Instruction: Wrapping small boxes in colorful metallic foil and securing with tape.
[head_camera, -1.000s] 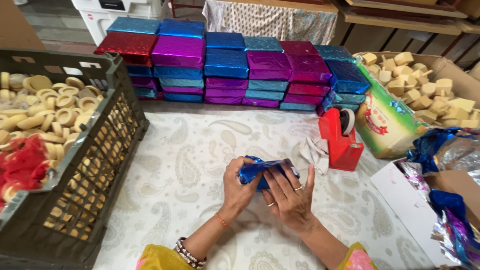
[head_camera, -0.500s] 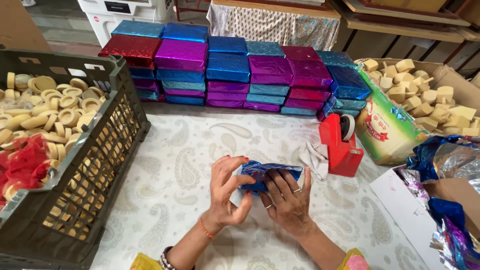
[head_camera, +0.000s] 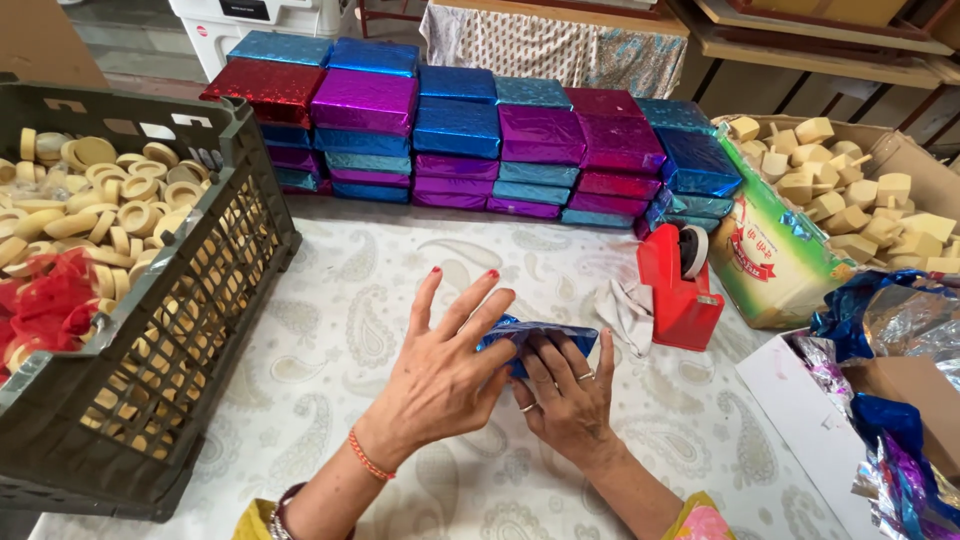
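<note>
Left hand: my left hand lies flat over the near end of the blue foil packet; fingers spread and lifted, only the palm and thumb side pressing the foil; a second ago these same fingers were curled round the packet's left end, so the grip has opened into a smoothing press

Right hand: my right hand is under and behind the packet; fingertips pressed together against its underside, tucking the foil edge; it has hardly moved since a moment ago

Packet: on the patterned tablecloth just in front of me, between both hands, lying lengthwise; the foil looks flatter and tighter than before, which I judge to mean the fold is closed and only needs fixing down

Tape: the red tape dispenser stands just right of the packet, near but not touching; a crumpled white cloth lies between them

Crate: dark plastic crate at my left, full of pale round pieces

Stack: finished foil-wrapped blocks in blue, purple and red, piled along the far edge

Right side: cardboard box of pale cut blocks; loose foil sheets nearer me
</note>
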